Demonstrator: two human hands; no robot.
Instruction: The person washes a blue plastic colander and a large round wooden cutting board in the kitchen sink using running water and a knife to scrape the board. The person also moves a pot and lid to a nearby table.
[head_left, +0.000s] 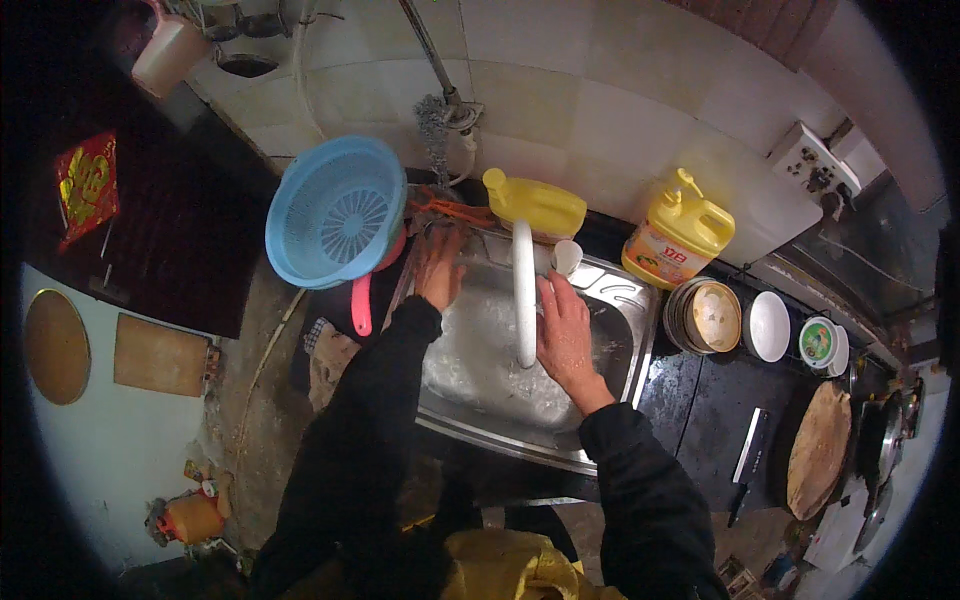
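My left hand (439, 268) lies at the left rim of the stainless-steel sink (472, 352), near its back corner. Its fingers look extended and apart, slightly blurred, with nothing visible in them. Beside the white faucet spout (525, 300), my wet right hand (564, 330) is over the basin. Its fingertips reach close to the white faucet handle (567, 256); whether they touch it is hard to see. No object shows in that hand, though its palm side is hidden. Orange-handled items (457, 210) lie just behind my left hand.
A blue plastic colander (337, 214) and a pink handle (361, 304) stand left of the sink. Yellow detergent jugs (536, 204) line the back. Stacked bowls (709, 315), a cleaver (750, 446) and a round wooden board (819, 450) occupy the right counter.
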